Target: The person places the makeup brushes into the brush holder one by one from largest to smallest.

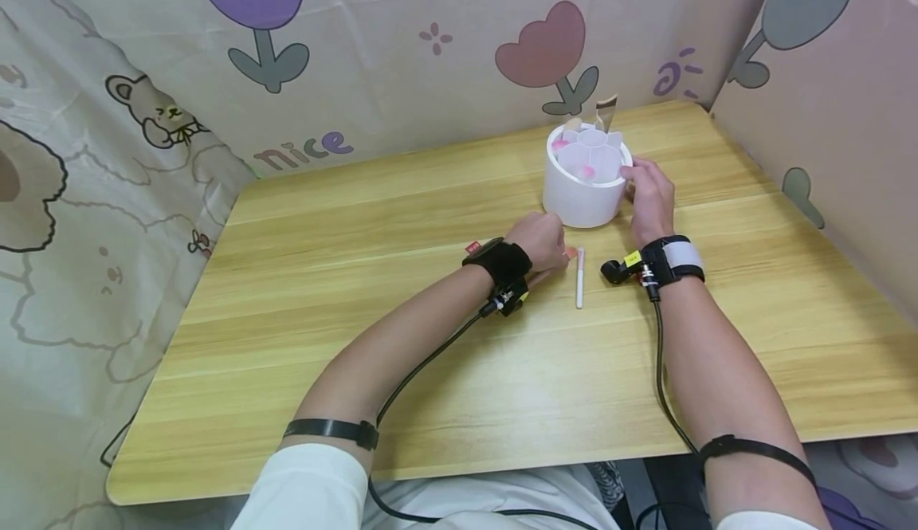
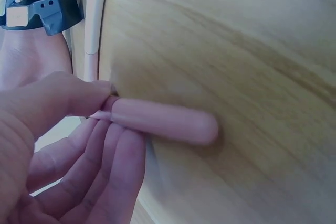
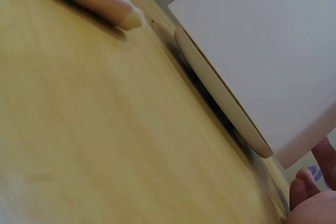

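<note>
My left hand (image 1: 539,241) pinches a makeup brush by its thick pink handle (image 2: 165,121), thumb on one side and fingertips on the other. The handle's rounded end points away from the fingers, low over the wood; a bit of coral (image 1: 570,253) shows past the knuckles in the head view. Just right of this hand lies a slim white stick (image 1: 579,283) with a pinkish end. My right hand (image 1: 651,195) holds the right side of a round white organizer (image 1: 582,199), a fingertip at its rim. Its other fingers are partly hidden behind the wall.
The organizer has clear compartments with pink bits in them, and a brush (image 1: 606,111) sticks up at its back. It stands near the far edge of the wooden table (image 1: 344,275), by a patterned cloth wall (image 1: 394,76). Cables run along both forearms.
</note>
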A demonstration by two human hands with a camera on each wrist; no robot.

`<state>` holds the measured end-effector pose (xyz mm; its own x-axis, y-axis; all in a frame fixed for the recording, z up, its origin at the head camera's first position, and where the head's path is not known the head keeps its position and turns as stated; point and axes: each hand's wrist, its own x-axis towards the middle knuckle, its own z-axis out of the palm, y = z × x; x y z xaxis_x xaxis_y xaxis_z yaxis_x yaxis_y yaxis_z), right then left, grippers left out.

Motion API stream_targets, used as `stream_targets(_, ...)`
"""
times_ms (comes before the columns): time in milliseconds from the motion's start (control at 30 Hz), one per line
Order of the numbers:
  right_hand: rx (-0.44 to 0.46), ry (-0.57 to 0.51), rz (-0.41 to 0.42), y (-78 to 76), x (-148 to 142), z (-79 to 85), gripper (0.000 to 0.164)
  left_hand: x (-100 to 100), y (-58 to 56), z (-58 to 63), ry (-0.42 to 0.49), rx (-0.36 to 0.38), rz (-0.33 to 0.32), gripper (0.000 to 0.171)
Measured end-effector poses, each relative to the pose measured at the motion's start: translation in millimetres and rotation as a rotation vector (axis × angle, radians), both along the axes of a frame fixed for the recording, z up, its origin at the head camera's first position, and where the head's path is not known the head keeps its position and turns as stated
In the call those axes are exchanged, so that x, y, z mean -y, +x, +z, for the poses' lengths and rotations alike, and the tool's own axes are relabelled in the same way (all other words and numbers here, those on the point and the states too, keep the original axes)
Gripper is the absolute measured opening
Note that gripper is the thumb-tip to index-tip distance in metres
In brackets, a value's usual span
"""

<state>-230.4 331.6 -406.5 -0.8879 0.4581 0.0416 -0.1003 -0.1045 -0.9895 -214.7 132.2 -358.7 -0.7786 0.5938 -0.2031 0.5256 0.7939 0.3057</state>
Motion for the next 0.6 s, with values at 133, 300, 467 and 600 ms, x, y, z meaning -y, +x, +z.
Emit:
stream_targets(133,0.011,0.004,0.006,0.4,0.2,-0.1,0.032,2.1,0.0,0.1,0.003,0.002,0.022,0.041)
stream_targets(300,0.02,0.009,0.005,0.9,0.3,0.0,0.033,5.2,0.7,2.1,0.02,-0.01,0.039,0.031)
stream_targets(467,0.029,-0.022,0.002,0.2,0.0,1.2,0.034,7.8,-0.3,4.4,0.065,-0.028,0.04,0.03)
stream_targets(600,0.036,-0.041,-0.001,-0.3,0.2,2.3,0.034,9.4,-2.9,6.0,0.081,-0.017,0.053,0.032)
